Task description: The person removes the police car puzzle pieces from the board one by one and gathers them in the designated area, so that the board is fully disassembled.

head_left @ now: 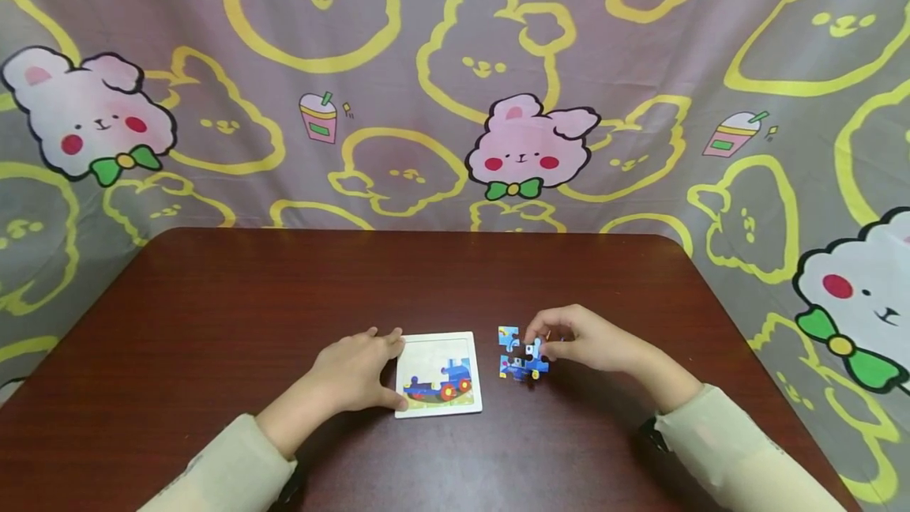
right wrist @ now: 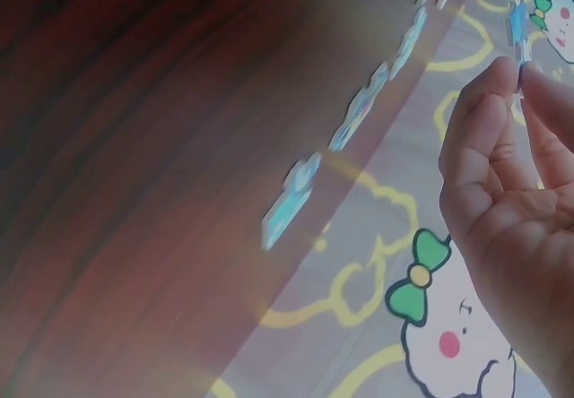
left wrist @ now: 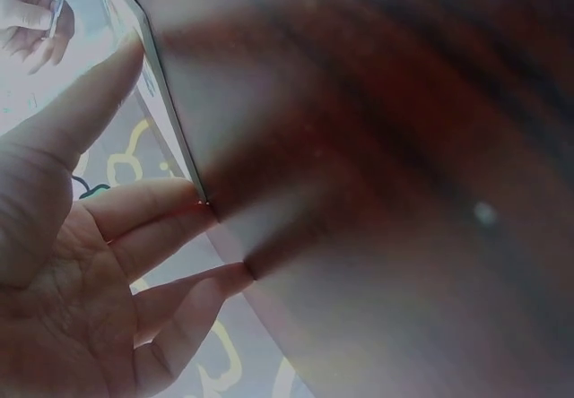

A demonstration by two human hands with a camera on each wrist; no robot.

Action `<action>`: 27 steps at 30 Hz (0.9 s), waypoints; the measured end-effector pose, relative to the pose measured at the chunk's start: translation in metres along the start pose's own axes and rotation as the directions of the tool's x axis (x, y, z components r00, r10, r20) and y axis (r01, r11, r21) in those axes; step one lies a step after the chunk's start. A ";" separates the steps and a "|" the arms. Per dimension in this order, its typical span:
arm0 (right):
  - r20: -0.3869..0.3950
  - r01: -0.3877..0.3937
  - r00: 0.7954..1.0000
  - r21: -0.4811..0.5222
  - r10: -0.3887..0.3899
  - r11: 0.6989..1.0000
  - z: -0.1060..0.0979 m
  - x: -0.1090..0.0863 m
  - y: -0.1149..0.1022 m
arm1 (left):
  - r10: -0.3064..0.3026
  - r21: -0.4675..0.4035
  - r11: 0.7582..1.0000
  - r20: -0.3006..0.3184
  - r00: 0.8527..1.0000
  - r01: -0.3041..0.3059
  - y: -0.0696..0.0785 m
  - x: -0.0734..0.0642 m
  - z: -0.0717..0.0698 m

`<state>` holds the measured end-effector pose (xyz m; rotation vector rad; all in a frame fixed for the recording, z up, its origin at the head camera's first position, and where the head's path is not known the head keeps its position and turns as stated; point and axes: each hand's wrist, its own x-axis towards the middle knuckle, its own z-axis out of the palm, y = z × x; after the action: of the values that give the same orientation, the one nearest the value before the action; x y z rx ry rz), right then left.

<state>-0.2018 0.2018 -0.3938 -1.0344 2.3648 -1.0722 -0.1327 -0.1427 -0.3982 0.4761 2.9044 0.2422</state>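
A square, pale-framed puzzle board (head_left: 435,415) lies on the table, part of a blue train picture (head_left: 448,387) filled in along its bottom and right. My left hand (head_left: 353,372) rests at the board's left edge, thumb at the lower corner and fairly straight fingers at the upper one. In the left wrist view, its thumb (left wrist: 99,89) touches the board's rim. My right hand (head_left: 593,340) pinches a small blue puzzle piece (right wrist: 518,23) between thumb and fingertips, raised over the loose pieces. Below the pinch its other fingers are bent.
Several loose puzzle pieces (head_left: 508,336) lie right of the board, partly behind the right hand in the head view; the right wrist view shows more pieces (right wrist: 289,208) in a line. The brown table (head_left: 284,283) ends at a patterned curtain (head_left: 412,101).
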 end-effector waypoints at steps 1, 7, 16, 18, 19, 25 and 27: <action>0.001 -0.003 1.000 0.001 0.003 1.000 0.000 -0.002 0.001 | 0.003 0.001 1.000 0.000 1.000 -0.003 0.000 0.000 0.000; 0.039 -0.015 0.999 0.024 0.014 1.000 0.001 -0.007 0.010 | -0.018 -0.010 1.000 0.001 1.000 0.018 -0.003 -0.004 0.000; 0.053 -0.063 0.997 -0.034 0.065 0.997 0.000 -0.016 0.018 | 0.005 -0.057 0.998 -0.017 1.000 -0.006 -0.001 -0.003 0.003; 0.044 -0.059 0.997 -0.053 0.062 0.997 -0.001 -0.015 0.018 | 0.008 -0.059 0.998 -0.025 1.000 -0.010 -0.001 -0.003 0.003; 0.040 -0.059 0.997 -0.064 0.062 0.996 -0.001 -0.015 0.018 | 0.012 -0.062 0.998 -0.028 1.000 -0.014 -0.002 -0.003 0.003; 0.022 -0.044 0.999 -0.156 0.048 0.987 -0.004 -0.013 0.016 | 0.044 -0.055 0.997 -0.038 0.998 -0.046 -0.002 -0.001 0.002; 0.018 -0.035 0.999 -0.185 0.039 0.982 -0.005 -0.014 0.016 | 0.042 -0.050 0.998 -0.036 0.998 -0.044 -0.002 -0.001 0.002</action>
<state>-0.2030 0.2215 -0.4025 -1.0534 2.4926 -0.8367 -0.1322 -0.1441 -0.4001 0.5311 2.9160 0.3335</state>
